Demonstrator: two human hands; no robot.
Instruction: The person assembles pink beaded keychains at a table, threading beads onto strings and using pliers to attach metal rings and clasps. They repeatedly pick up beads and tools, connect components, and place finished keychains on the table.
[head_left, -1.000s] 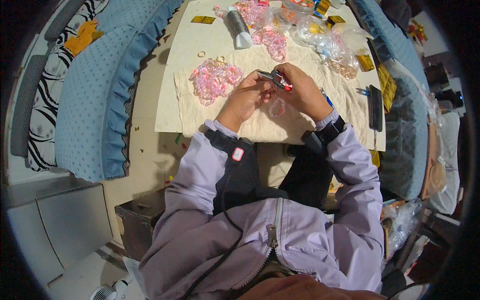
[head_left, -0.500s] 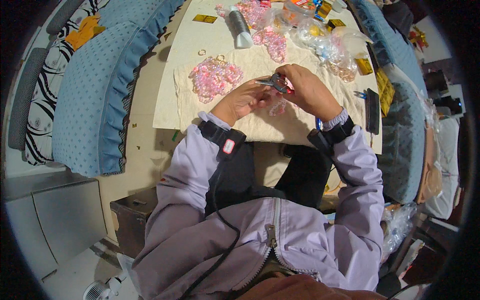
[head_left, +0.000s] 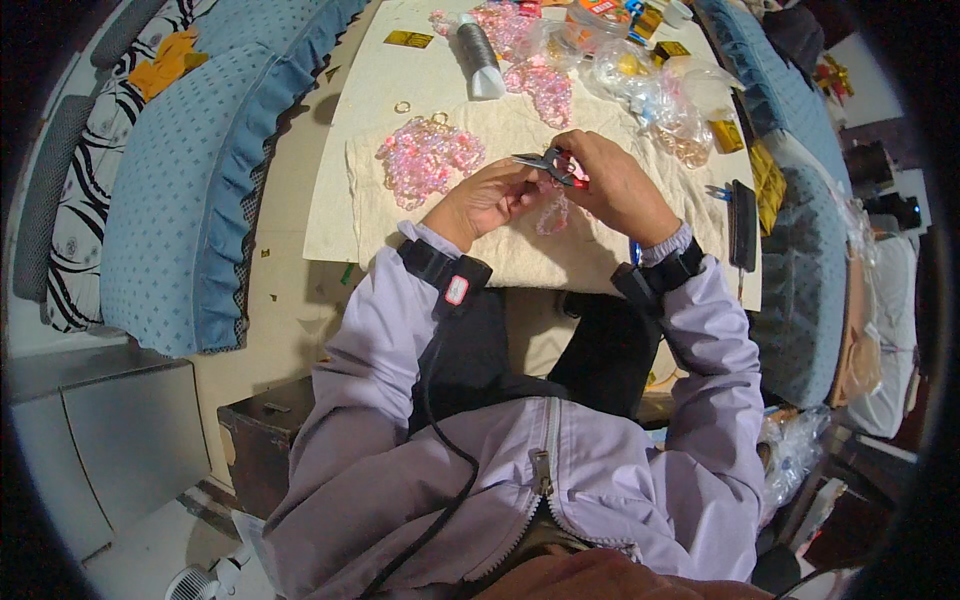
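Note:
Over the cloth-covered front of the table, my right hand (head_left: 620, 190) is closed around small pliers (head_left: 545, 164) with dark jaws and red handles. The jaws point left, across the fingertips of my left hand (head_left: 485, 203). Those left fingers are pinched together on a pink bead strand (head_left: 551, 214), part of which hangs between my hands above the cloth. Exactly where the fingers grip it is hidden. Left of my left hand lies a heap of pink beaded strands (head_left: 425, 160), with a gold-coloured ring (head_left: 402, 107) just beyond it.
A grey thread spool (head_left: 480, 60) lies farther back, near more pink beads (head_left: 540, 88). Clear plastic bags (head_left: 650, 85) and an orange-rimmed tub (head_left: 597, 18) fill the back right. A black-handled tool (head_left: 742, 225) rests at the right edge. Blue-covered seats (head_left: 190, 200) flank the table.
The pliers have tilted slightly in my right hand, their jaws still across the left fingertips. Both hands stay in nearly the same place.

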